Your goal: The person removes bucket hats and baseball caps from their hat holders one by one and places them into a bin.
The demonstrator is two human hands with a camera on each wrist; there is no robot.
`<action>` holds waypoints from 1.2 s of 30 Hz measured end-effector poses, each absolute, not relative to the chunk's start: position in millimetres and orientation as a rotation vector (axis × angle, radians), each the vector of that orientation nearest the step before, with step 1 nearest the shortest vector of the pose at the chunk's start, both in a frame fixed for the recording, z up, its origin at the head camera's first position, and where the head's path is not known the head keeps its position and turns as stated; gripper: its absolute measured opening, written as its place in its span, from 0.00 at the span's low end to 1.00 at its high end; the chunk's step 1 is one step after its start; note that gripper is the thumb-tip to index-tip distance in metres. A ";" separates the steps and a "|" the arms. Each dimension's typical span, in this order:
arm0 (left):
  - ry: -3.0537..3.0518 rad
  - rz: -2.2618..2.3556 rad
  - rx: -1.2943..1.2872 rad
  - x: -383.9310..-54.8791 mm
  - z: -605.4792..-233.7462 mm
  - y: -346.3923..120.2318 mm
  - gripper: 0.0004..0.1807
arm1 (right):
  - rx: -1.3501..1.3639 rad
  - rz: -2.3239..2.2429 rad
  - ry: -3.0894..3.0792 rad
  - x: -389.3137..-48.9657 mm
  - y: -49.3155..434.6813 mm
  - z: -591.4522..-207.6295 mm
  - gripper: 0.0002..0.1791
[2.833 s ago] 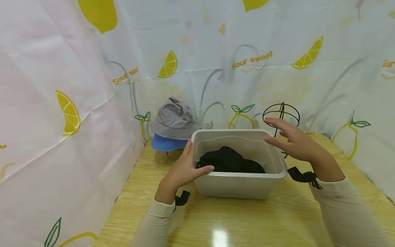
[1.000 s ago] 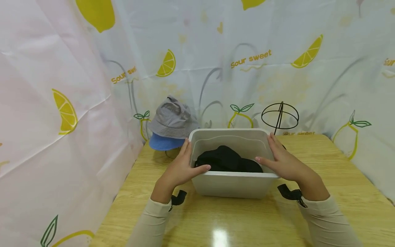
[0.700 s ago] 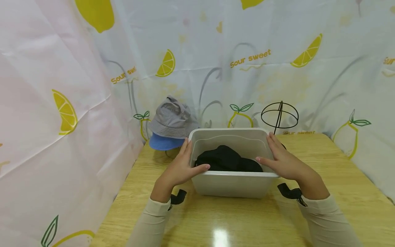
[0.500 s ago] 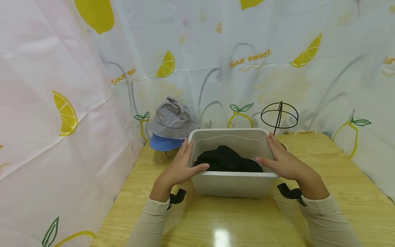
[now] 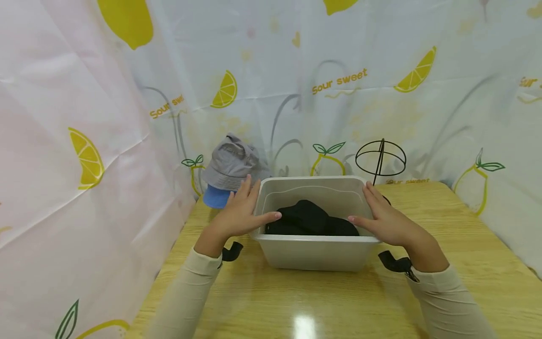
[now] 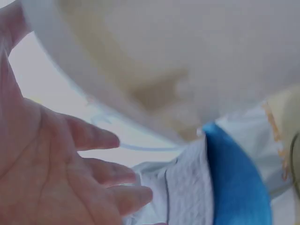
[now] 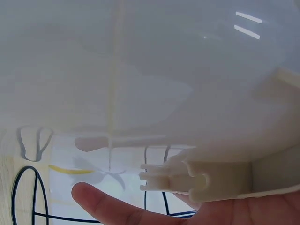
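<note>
A light-grey plastic bin [image 5: 315, 254] stands on the wooden table, holding a black cap [image 5: 306, 217]. My left hand [image 5: 235, 214] is raised at its left side, fingers spread and thumb pointing toward the inside. In the left wrist view a gap shows between the left hand's fingers [image 6: 105, 171] and the blurred bin wall [image 6: 225, 51]. On the right, my right hand [image 5: 389, 223] holds the rim, thumb inside and the other fingers outside. The right wrist view shows one straight finger [image 7: 112, 201] beneath the rim, beside the wall; the other fingers are mostly hidden.
Behind the left hand, a grey bucket hat [image 5: 233, 165] sits over a blue hat [image 5: 216, 197]. A black wire hat stand [image 5: 380, 157] rises behind the bin's right corner. Lemon-printed cloth [image 5: 271, 70] hangs behind the wooden table [image 5: 254, 301].
First my right hand came down and left onto the bin's right rim, and the bin shifted slightly left. Since half a second ago my left hand has come off the rim, moving up and left.
</note>
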State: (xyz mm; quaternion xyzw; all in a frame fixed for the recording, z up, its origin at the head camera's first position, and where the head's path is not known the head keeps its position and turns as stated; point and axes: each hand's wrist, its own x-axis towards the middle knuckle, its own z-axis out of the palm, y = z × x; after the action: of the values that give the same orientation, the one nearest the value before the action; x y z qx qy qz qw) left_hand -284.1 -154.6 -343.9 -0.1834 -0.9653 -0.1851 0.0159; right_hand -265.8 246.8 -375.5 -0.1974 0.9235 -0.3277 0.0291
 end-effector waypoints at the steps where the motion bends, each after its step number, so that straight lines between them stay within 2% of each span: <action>1: -2.997 -0.534 -0.560 -287.1 -340.0 -155.5 0.68 | -0.604 -1.008 2.850 -265.7 246.7 -375.4 0.60; 14: -2.816 -0.107 -0.426 -332.1 -304.9 -168.7 0.72 | -0.589 -1.013 2.860 -267.3 249.3 -375.1 0.59; 36: -2.771 0.075 -0.332 -383.1 -281.3 -173.8 0.70 | -0.607 -1.054 2.848 -270.4 248.7 -378.4 0.57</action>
State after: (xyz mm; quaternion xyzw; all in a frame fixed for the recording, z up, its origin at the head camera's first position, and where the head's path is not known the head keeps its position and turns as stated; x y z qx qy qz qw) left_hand -383.1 -173.8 -281.3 -0.1170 -0.9774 0.0265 0.1738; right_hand -270.4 248.7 -378.4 -0.1961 0.9194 -0.3403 0.0225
